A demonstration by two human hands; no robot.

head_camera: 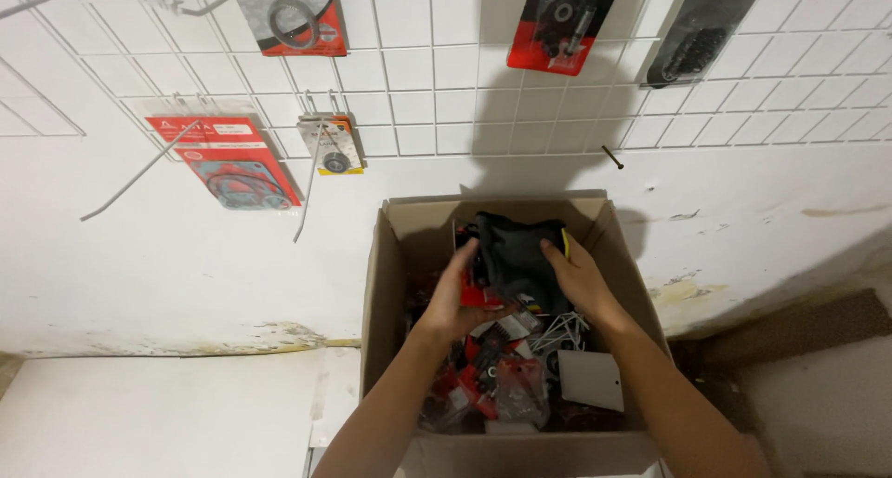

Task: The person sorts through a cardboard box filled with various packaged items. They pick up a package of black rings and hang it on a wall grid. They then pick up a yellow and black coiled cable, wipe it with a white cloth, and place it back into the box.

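An open cardboard box (pixel 381 283) stands against a white wall, filled with several red-and-black packaged parts (pixel 497 385). Both my hands reach into it. My left hand (pixel 460 297) grips the left side of a dark bundle (pixel 516 260), apparently black cloth or a bag, together with a red-backed packet. My right hand (pixel 576 278) holds the bundle's right side, where a small yellow edge shows. The bundle is lifted above the other contents, near the box's far wall.
A white wire grid (pixel 437 78) on the wall carries hanging blister packs: a red pack with gaskets (pixel 237 162), a small bearing pack (pixel 332 145), and others along the top. Long bare hooks stick out at left. A white card (pixel 592 379) lies in the box.
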